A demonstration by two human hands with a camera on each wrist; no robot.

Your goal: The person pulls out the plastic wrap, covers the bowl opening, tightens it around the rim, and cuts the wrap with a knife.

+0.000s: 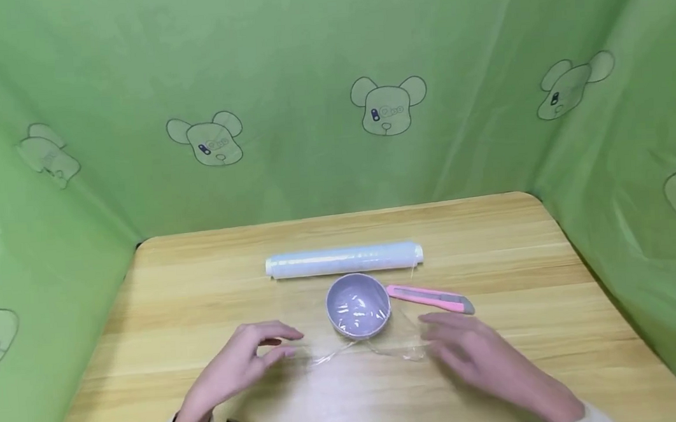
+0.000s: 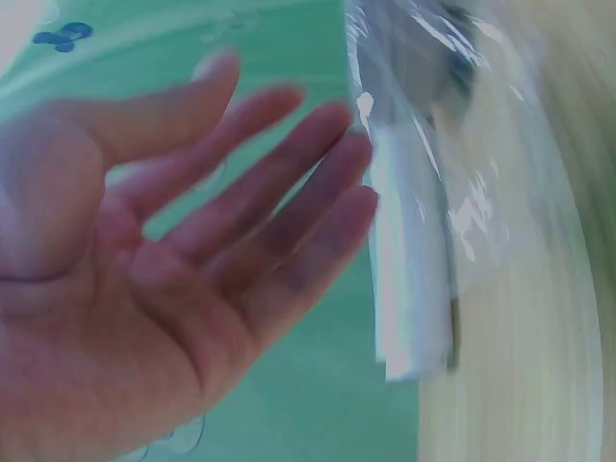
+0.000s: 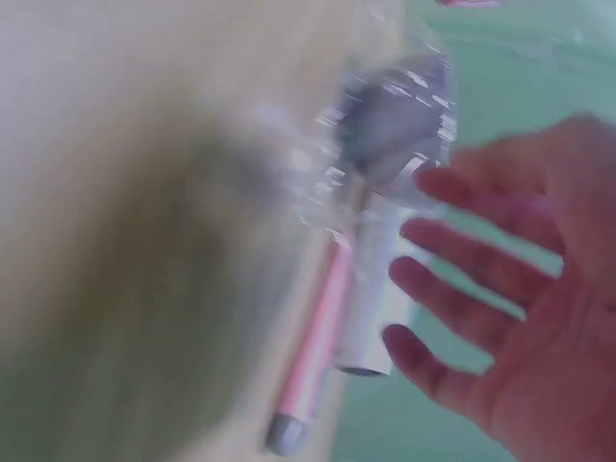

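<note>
Small round lilac bowl [image 1: 328, 304] is sitting on the pale wood-grain table [image 1: 175, 277], clear plastic film [image 1: 403, 341] spreading over its mouth and loosely past its rim. Left hand [image 1: 248, 354] and right hand [image 1: 473, 352] are flanking it, fingers relaxed, gripping nothing. Covering step seemingly under way; next move likely calls for drawing the loose film snug.

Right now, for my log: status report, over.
Left hand, right hand: both open, empty. Plastic wrap over bowl. Possible obstacle: cutter near right hand.
</note>
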